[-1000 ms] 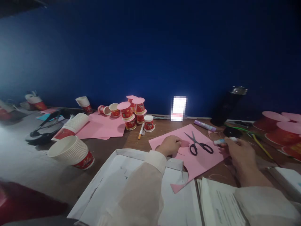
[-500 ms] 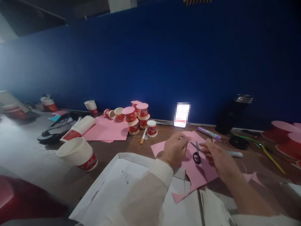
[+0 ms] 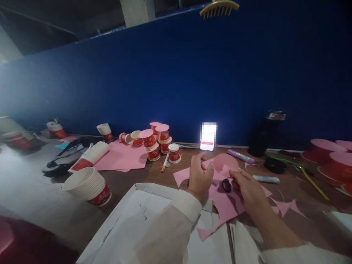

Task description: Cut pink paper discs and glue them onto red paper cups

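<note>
My left hand (image 3: pixel 200 176) hovers by the pink paper, its thumb and fingers apart and nothing held between them. Just right of it, a round pink paper disc (image 3: pixel 226 161) has a lighter pink piece at its lower edge. The fingertips of my right hand (image 3: pixel 247 189) are closed at that lower edge. Below them shows one black loop of the scissors (image 3: pixel 226 186); the blades are hidden. Under both hands lies a cut pink sheet (image 3: pixel 227 207) with a curved edge.
Red cups topped with pink discs (image 3: pixel 147 134) stand beyond, left of a lit phone (image 3: pixel 206 146). A stack of paper cups (image 3: pixel 88 183) leans at left. A purple tube (image 3: pixel 240 156), a white tube (image 3: pixel 266 179), a black bottle (image 3: pixel 260 135) and paper scraps (image 3: pixel 284 206) lie around the right side.
The pink disc now shows between my hands, and the scissors' blades have gone out of sight. My right hand has moved slightly left, and my left fingers have spread. The view has tilted up.
</note>
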### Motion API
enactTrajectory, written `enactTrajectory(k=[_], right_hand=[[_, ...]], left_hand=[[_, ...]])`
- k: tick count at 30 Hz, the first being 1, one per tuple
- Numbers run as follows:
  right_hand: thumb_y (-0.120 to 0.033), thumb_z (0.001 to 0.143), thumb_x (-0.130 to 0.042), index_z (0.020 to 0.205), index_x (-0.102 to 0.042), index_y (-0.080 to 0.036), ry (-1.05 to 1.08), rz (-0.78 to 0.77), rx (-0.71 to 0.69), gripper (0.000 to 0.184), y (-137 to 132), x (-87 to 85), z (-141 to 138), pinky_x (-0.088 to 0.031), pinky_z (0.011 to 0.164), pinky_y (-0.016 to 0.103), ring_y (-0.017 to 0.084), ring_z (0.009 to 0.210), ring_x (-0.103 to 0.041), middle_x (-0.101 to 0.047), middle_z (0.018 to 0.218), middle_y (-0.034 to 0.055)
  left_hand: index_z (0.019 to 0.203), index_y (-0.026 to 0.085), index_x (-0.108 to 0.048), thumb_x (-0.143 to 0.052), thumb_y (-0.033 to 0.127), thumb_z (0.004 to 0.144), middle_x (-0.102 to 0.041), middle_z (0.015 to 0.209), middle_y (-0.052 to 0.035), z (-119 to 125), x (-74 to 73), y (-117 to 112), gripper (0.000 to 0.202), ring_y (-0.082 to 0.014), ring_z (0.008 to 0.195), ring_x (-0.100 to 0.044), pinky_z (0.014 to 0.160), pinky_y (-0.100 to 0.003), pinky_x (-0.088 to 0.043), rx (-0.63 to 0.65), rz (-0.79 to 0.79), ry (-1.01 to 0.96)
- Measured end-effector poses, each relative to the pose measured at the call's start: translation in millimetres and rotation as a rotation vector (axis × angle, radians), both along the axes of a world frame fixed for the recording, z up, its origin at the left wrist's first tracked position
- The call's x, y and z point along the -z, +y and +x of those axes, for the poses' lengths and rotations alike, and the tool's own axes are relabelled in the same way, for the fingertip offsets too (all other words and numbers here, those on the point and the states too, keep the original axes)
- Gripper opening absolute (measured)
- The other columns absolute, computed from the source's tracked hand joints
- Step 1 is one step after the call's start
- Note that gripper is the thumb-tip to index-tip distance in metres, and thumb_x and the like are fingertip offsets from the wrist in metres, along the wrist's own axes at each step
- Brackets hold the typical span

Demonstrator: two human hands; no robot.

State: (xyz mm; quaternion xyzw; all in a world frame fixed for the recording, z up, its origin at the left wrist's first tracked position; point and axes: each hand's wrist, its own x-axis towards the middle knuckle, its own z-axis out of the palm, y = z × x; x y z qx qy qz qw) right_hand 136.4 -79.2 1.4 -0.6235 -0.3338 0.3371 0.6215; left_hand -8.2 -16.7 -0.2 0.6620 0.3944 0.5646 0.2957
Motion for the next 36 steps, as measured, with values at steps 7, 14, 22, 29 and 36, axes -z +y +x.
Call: enactTrajectory(k=[7,14,22,29,36], right_hand=[[-0.052,0.07,-0.078,0.065,-0.059,-0.022,0.014,-0.07,-0.008,0.035,0,7.8,4,-0.033,0.047,0.025,0.012,0.054,-0.042,-0.047,0.055,-0.0048],[-0.053,0.07,-0.078,0.067,-0.06,-0.023,-0.02,-0.077,0.006,0.034,-1,7.6,2,-0.033,0.048,0.027,0.013,0.052,-0.04,-0.046,0.053,-0.0057],[-0.055,0.07,-0.076,0.069,-0.061,-0.024,-0.062,-0.092,0.018,0.035,0,7.1,1,-0.032,0.049,0.029,0.013,0.051,-0.041,-0.049,0.052,-0.005],[-0.058,0.07,-0.076,0.069,-0.06,-0.023,-0.096,-0.106,0.03,0.038,1,9.8,3,-0.03,0.049,0.028,0.012,0.051,-0.039,-0.047,0.052,-0.0057],[-0.056,0.072,-0.074,0.07,-0.062,-0.023,-0.161,-0.105,0.038,0.035,0,8.2,2,-0.03,0.048,0.028,0.013,0.05,-0.04,-0.048,0.052,-0.0054]], left_hand=[[0.081,0.016,-0.068,-0.068,0.023,0.087,-0.062,0.069,0.001,4,-11.3,-2,0.009,-0.0115,0.06,-0.052,0.059,-0.024,-0.043,0.251,-0.528,-0.173],[0.068,0.018,-0.059,-0.067,0.022,0.087,-0.051,0.05,0.0056,5,-13.7,-3,0.021,-0.0082,0.044,-0.046,0.049,-0.02,-0.038,0.324,-0.691,-0.262],[0.073,0.017,-0.061,-0.068,0.024,0.089,-0.056,0.051,0.0025,6,-6.2,1,0.019,-0.0085,0.045,-0.051,0.047,-0.017,-0.04,0.364,-0.765,-0.242],[0.079,0.016,-0.061,-0.069,0.024,0.089,-0.057,0.053,0.0029,8,-4.7,0,0.015,-0.0079,0.044,-0.052,0.043,-0.016,-0.039,0.399,-0.817,-0.297],[0.077,0.016,-0.06,-0.078,0.022,0.084,-0.057,0.056,0.0034,8,-4.0,0,0.02,-0.0076,0.046,-0.054,0.041,-0.015,-0.038,0.405,-0.794,-0.323]])
